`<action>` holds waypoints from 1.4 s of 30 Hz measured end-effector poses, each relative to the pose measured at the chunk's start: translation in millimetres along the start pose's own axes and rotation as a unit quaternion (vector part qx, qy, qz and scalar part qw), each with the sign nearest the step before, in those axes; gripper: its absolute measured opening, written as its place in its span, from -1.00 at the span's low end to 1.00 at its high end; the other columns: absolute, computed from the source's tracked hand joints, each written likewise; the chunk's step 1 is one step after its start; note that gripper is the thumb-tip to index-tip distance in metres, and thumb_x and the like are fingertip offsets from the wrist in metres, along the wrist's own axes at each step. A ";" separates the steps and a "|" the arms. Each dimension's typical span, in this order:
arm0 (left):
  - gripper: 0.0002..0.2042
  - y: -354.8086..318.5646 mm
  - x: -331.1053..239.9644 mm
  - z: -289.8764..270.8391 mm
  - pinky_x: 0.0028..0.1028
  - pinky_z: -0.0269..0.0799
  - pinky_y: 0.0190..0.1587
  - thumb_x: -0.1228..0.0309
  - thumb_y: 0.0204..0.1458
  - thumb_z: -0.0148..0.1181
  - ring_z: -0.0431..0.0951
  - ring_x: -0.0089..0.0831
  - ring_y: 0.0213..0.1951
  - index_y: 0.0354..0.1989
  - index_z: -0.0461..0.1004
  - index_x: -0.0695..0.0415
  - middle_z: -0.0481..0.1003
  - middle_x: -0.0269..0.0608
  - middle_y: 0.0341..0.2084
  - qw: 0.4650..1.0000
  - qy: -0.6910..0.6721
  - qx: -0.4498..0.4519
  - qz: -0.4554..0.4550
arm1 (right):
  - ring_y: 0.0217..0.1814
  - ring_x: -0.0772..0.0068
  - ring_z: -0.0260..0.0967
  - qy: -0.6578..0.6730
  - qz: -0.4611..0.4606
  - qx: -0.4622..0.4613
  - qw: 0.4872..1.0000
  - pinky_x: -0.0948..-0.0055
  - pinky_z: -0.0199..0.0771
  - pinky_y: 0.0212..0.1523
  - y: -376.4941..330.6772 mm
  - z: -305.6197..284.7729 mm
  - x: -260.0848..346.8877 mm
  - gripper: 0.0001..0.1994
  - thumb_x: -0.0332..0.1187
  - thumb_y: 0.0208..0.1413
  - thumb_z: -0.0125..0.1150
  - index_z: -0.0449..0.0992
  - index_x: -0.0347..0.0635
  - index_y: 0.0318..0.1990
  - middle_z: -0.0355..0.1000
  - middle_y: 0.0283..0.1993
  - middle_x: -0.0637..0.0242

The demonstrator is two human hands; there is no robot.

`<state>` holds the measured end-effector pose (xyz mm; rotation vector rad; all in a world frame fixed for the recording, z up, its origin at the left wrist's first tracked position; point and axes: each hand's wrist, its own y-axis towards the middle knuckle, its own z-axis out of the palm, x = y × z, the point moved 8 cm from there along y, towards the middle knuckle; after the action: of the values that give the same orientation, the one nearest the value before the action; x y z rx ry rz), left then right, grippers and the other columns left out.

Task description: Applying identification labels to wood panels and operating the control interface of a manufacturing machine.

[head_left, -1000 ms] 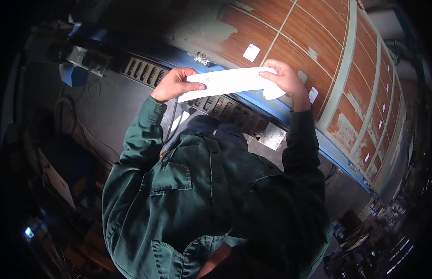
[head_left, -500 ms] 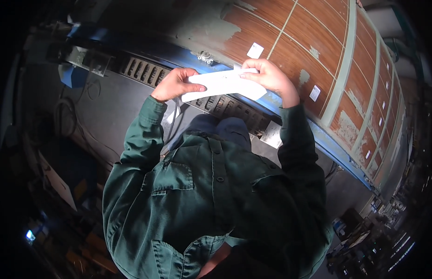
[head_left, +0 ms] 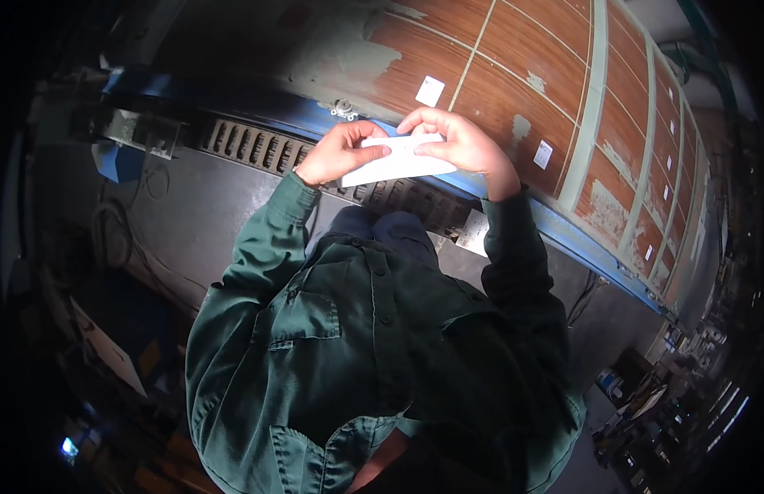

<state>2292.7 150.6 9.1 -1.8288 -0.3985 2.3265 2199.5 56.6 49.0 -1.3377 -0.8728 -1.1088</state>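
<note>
Head view: white paper (head_left: 394, 168) partly hid the blue rail (head_left: 575, 249). I pinched it between thumb and fingers of my left hand (head_left: 337, 157) and likewise my right hand (head_left: 466, 148), thumbs near each other. Wood-grain panels (head_left: 489, 95) lay beyond the rail; a slotted metal strip (head_left: 250, 146) ran along its near side.

- The middle is brightly lit, and the white paper (head_left: 398, 167) is nearly washed out by glare.
- The left hand (head_left: 339, 156) and right hand (head_left: 467, 151) are clearly lit and fairly sharp.
- The green jacket (head_left: 349, 362) is dimly lit, its right side sunk in shadow.
- The corners are swallowed by black; straight edges are bent toward the rim.
- A small bluish glow (head_left: 69, 447) is seen lower left, possibly cast by a screen.
</note>
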 end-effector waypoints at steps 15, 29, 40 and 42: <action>-0.88 29.4 18.1 15.0 -0.60 0.39 -0.28 0.53 -0.07 0.24 0.50 -0.61 -0.40 -0.33 0.52 0.23 0.55 -0.29 -0.43 0.988 -0.151 0.019 -0.031 | -0.13 0.64 0.29 0.112 -0.094 0.003 0.989 0.58 0.29 -0.08 1.6 -4.7 -21.0 -0.80 -0.56 0.02 0.13 0.48 -0.25 -0.16 0.40 -0.12 0.38; -0.74 19.6 80.9 -10.9 -0.57 0.37 -0.11 0.49 -0.09 0.29 0.51 -0.55 -0.23 -0.17 0.52 0.21 0.55 -0.24 -0.28 0.954 -0.220 -0.166 -0.117 | 0.31 0.28 -0.07 -0.197 -0.277 -0.529 0.778 0.33 0.04 0.25 24.0 -235.3 23.7 -0.53 -0.41 0.09 0.09 0.19 -0.02 0.19 -0.05 0.24 0.19; -0.81 1.0 122.1 -2.3 -0.57 0.39 -0.25 0.52 -0.09 0.28 0.51 -0.59 -0.35 -0.26 0.53 0.24 0.56 -0.26 -0.37 0.928 -0.227 -0.249 -0.162 | 0.32 0.04 -0.14 -0.288 -0.251 -0.636 0.670 0.16 0.00 0.24 25.0 -344.2 -33.4 -0.42 -0.36 0.03 0.15 0.09 -0.03 0.23 -0.11 0.26 -0.01; -0.81 0.4 116.9 0.4 -0.57 0.39 -0.25 0.52 -0.08 0.28 0.51 -0.58 -0.35 -0.26 0.53 0.24 0.56 -0.26 -0.38 0.925 -0.237 -0.252 -0.160 | 0.30 0.21 -0.07 -0.232 -0.207 -0.638 0.705 0.29 0.10 0.19 6.4 -364.3 -46.2 -0.48 -0.39 0.05 0.15 0.17 -0.08 0.19 -0.13 0.27 0.07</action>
<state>2264.0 183.3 -99.4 -1.1834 -1.3567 2.5487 2149.7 -299.6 -25.7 -2.7572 -0.7289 -1.9256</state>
